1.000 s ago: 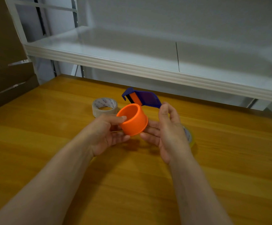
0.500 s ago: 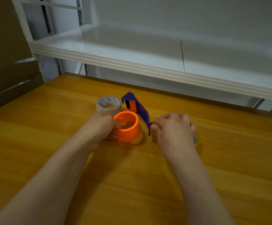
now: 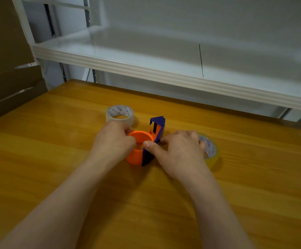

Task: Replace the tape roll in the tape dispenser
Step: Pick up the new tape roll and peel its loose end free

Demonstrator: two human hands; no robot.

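Observation:
The tape dispenser (image 3: pixel 147 141), an orange hub with a purple frame and cutter, stands on the wooden table (image 3: pixel 56 159) with no roll on its hub. My left hand (image 3: pixel 114 141) grips the hub's left rim. My right hand (image 3: pixel 178 150) pinches the purple frame on the right, thumb at the hub's edge. A clear tape roll (image 3: pixel 120 115) lies flat just behind my left hand. A yellowish tape roll (image 3: pixel 211 152) lies under the far side of my right hand, partly hidden by my fingers.
A white metal shelf (image 3: pixel 146 69) overhangs the table's far edge. Brown cardboard (image 3: pixel 6 69) stands at the left beside the table.
Both hands have lowered the dispenser from the air onto the table, and its purple frame has swung from pointing up-right to standing beside the hub. My right hand has turned palm down.

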